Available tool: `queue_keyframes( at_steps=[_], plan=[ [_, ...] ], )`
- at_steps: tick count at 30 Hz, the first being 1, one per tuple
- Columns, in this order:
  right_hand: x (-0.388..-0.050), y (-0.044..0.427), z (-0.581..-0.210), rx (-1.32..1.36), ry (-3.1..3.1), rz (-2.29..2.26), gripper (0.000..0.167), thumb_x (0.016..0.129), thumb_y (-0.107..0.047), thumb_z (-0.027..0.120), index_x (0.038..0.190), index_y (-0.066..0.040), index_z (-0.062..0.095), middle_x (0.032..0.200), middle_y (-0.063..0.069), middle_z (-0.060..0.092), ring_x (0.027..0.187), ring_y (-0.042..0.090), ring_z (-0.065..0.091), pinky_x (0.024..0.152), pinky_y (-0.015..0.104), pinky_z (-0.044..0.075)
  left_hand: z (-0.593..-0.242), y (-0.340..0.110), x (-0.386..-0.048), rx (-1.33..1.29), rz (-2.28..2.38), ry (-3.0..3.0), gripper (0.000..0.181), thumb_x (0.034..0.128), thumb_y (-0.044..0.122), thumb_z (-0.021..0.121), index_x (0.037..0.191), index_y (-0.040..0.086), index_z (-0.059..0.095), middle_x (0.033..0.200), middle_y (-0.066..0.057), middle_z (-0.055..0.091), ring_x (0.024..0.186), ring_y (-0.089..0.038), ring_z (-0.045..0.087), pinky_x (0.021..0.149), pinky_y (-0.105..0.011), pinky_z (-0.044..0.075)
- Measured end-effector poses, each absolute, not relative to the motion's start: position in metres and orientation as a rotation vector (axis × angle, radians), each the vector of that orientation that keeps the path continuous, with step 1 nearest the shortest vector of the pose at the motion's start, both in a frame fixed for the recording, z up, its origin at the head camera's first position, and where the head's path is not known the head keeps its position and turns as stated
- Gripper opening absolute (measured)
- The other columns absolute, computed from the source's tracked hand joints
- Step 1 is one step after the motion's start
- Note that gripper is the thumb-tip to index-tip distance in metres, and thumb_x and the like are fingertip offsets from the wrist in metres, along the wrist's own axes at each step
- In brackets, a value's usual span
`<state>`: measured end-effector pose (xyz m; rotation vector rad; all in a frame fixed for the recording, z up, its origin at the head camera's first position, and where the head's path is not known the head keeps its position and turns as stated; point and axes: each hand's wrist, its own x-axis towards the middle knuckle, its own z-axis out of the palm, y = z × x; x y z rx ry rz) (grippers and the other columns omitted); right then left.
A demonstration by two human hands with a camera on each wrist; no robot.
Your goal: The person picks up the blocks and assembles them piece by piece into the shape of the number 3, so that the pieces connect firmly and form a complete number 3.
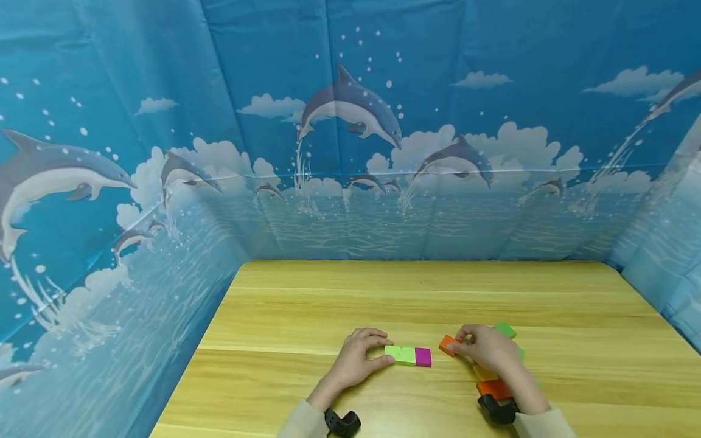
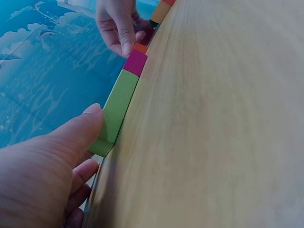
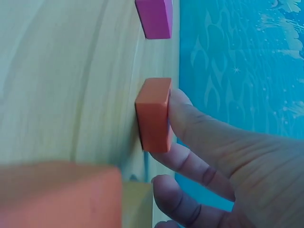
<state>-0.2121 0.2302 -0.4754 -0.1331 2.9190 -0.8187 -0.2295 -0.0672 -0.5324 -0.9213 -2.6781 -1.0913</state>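
A long light green block [image 1: 401, 355] lies on the table with a magenta block [image 1: 423, 357] touching its right end. My left hand [image 1: 356, 359] pinches the green block's left end, thumb on the near side and a finger on the far side. To the right of the magenta block, across a small gap, my right hand [image 1: 489, 348] holds a small orange block [image 3: 154, 116] between thumb and fingers. The orange block sits at a slant in the head view. Part of the left fingers is hidden behind the green block in the left wrist view.
Under and beside the right forearm lie a larger orange block [image 1: 493, 389], a yellowish block [image 3: 137, 203] and a green block [image 1: 505, 330], partly covered by the arm. Black wrist devices sit on both wrists. A dolphin-print curtain [image 1: 350, 225] stands behind the wooden table [image 1: 306, 304].
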Motion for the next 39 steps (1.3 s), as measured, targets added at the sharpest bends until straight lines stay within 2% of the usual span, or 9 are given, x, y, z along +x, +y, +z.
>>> queue_keyframes(
  at_steps=[8, 16, 24, 29, 39],
  plan=[
    [-0.217, 0.221, -0.477, -0.069, 2.921, -0.828, 0.031, 0.081, -0.048, 0.07, 0.088, -0.018, 0.065, 0.063, -0.003, 0.052, 0.051, 0.015, 0.043, 0.046, 0.028, 0.029, -0.533, -0.067, -0.23, -0.922, -1.082, -2.678, 0.036, 0.0873, 0.046, 0.064, 0.114, 0.022, 0.069, 0.123, 0.006, 0.057, 0.117, -0.015, 0.046, 0.096, -0.043, 0.034],
    [-0.221, 0.213, -0.484, -0.083, 3.004, -0.795, 0.027, 0.084, -0.046, 0.068, 0.09, -0.019, 0.068, 0.068, -0.005, 0.055, 0.053, 0.014, 0.045, 0.045, 0.029, 0.033, -0.532, -0.066, -0.23, -0.924, -1.09, -2.672, 0.035, 0.0872, 0.045, 0.065, 0.113, 0.022, 0.069, 0.123, 0.006, 0.057, 0.118, -0.015, 0.046, 0.097, -0.043, 0.034],
    [-0.223, 0.208, -0.487, -0.134, 3.015, -0.827, 0.026, 0.087, -0.043, 0.066, 0.093, -0.018, 0.069, 0.08, 0.0, 0.064, 0.058, 0.014, 0.051, 0.046, 0.031, 0.036, -0.533, -0.066, -0.23, -0.93, -1.087, -2.663, 0.036, 0.0875, 0.046, 0.064, 0.113, 0.02, 0.069, 0.123, 0.004, 0.058, 0.117, -0.016, 0.047, 0.096, -0.044, 0.035],
    [-0.223, 0.203, -0.486, -0.14, 3.015, -0.855, 0.023, 0.087, -0.039, 0.067, 0.095, -0.018, 0.069, 0.072, -0.003, 0.059, 0.055, 0.015, 0.047, 0.044, 0.03, 0.034, -0.535, -0.067, -0.231, -0.932, -1.08, -2.656, 0.037, 0.0879, 0.046, 0.063, 0.113, 0.02, 0.069, 0.123, 0.004, 0.058, 0.116, -0.016, 0.047, 0.095, -0.043, 0.035],
    [-0.218, 0.207, -0.483, -0.078, 2.978, -0.858, 0.037, 0.088, -0.047, 0.063, 0.101, -0.012, 0.066, 0.081, -0.001, 0.063, 0.058, 0.014, 0.05, 0.046, 0.031, 0.036, -0.533, -0.067, -0.231, -0.928, -1.09, -2.675, 0.037, 0.0876, 0.046, 0.064, 0.114, 0.021, 0.069, 0.123, 0.005, 0.057, 0.117, -0.015, 0.046, 0.096, -0.042, 0.035]
  ],
)
